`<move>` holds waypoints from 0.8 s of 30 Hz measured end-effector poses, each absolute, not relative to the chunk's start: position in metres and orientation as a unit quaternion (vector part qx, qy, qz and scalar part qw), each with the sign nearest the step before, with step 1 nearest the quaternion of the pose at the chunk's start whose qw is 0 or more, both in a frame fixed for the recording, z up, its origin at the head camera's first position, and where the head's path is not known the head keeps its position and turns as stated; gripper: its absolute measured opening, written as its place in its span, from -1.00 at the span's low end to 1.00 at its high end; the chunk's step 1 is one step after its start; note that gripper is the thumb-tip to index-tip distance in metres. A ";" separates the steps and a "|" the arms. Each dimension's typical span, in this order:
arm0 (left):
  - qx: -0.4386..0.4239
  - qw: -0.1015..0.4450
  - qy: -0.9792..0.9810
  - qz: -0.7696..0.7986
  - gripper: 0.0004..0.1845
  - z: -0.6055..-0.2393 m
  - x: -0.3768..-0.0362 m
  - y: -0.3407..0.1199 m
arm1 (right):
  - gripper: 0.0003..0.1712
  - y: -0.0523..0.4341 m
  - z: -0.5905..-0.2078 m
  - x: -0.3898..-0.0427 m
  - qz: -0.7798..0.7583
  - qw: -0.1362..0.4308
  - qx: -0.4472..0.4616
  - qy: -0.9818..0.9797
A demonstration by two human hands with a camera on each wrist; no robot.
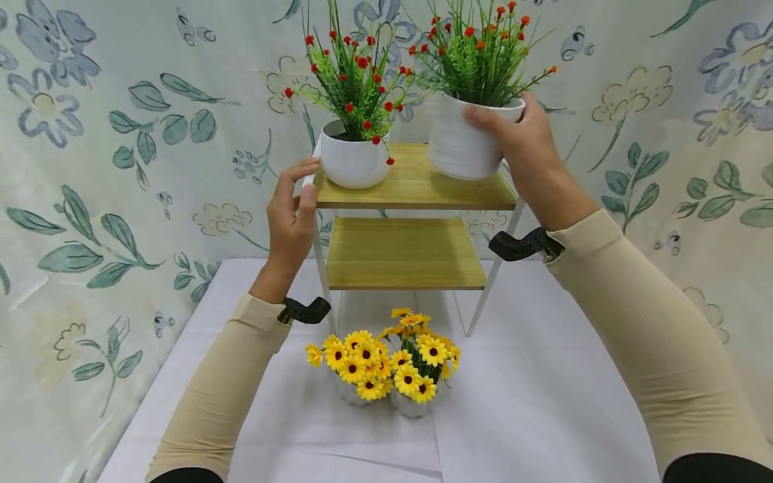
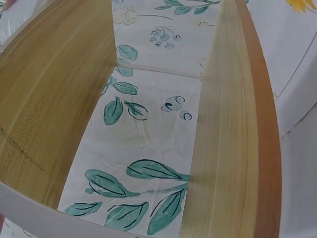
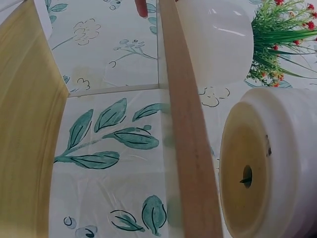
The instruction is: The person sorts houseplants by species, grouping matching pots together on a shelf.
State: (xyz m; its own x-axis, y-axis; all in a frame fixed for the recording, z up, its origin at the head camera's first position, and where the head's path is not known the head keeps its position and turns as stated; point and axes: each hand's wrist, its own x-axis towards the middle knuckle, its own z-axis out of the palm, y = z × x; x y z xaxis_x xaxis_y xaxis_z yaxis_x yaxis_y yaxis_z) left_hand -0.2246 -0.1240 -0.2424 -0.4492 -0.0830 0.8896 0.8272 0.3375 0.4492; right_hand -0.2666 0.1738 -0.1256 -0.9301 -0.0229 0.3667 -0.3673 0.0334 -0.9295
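Note:
My right hand (image 1: 524, 137) grips the rim of a white pot (image 1: 465, 137), its thumb on the outer front. Red-flowered grassy greenery (image 1: 483, 64) grows from it. The pot hangs over the right part of the upper board (image 1: 417, 184) of a two-tier plant stand; its underside (image 3: 242, 168) with a small hole shows in the right wrist view. A rounder white pot (image 1: 353, 161) with similar red flowers (image 1: 362, 87) stands at the board's left. My left hand (image 1: 292, 211) holds the stand's white left frame, thumb toward the front, beside that pot.
The stand's lower board (image 1: 407, 255) sits beneath the upper one. Two small pots of yellow daisy-like flowers (image 1: 362, 362) stand before it on the white-covered table (image 1: 531, 376). A floral-print cloth (image 1: 157, 201) hangs behind.

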 end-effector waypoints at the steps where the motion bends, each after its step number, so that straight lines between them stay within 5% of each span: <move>1: -0.272 0.449 -0.683 -0.507 -0.58 -0.243 -0.225 -0.124 | -0.27 0.173 -0.126 -0.267 0.679 0.126 0.135 -0.710; 24: -0.286 0.445 -0.667 -0.524 -0.58 -0.243 -0.225 -0.124 | -0.19 0.175 -0.136 -0.268 0.612 0.106 0.122 -0.774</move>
